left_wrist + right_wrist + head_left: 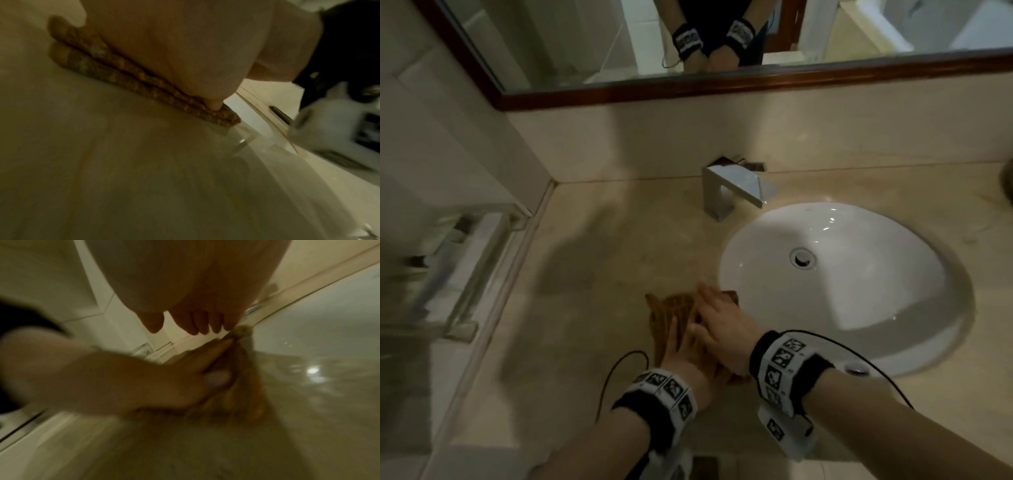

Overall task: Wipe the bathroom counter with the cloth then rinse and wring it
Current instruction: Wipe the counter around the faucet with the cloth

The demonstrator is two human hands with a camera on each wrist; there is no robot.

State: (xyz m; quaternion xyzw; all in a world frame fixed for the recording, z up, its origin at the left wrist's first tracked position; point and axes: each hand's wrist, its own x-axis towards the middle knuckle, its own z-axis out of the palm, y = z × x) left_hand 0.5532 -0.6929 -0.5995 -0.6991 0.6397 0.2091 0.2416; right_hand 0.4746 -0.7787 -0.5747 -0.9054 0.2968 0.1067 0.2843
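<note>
- Still on step one as far as I can judge: wiping. Both hands are flat on the cloth (674, 308), which lies folded on the table (585, 257) just left of the sink (859, 325), near the front edge.
- My left hand (678, 346) lies under and beside my right hand (722, 325). The left wrist view shows the palm pressing down on the folded layers, fingers laid out rather than curled round anything.
- The right wrist view is blurry, but my right fingers (197, 324) look straight and hang just above the cloth, not wrapped on it. So both grips are wide and flat: pressing, not clutching.
- Cloth corner nearest the basin sits right at the sink rim. Can't tell if it overhangs.
- Next move, my guess: push the cloth across the rest of the table, probably up toward the back wall and the left corner, keeping even pressure so the folds don't bunch. After that, gather it up and carry it under the faucet (736, 188) for the rinse and wring. No water showing from it now.
- Stuff around: the faucet stands at the back of the table behind the sink, so I'd have to wipe round its base. A glass shelf thing (465, 267) sits off the left edge on the side wall, out of my way but close if I sweep wide.
- The mirror (688, 41) is above the backsplash, no issue.
- The cables off my wristbands (664, 390) trail near the cloth; one loops on the table by my left wrist and could drag through the wet patch.
</note>
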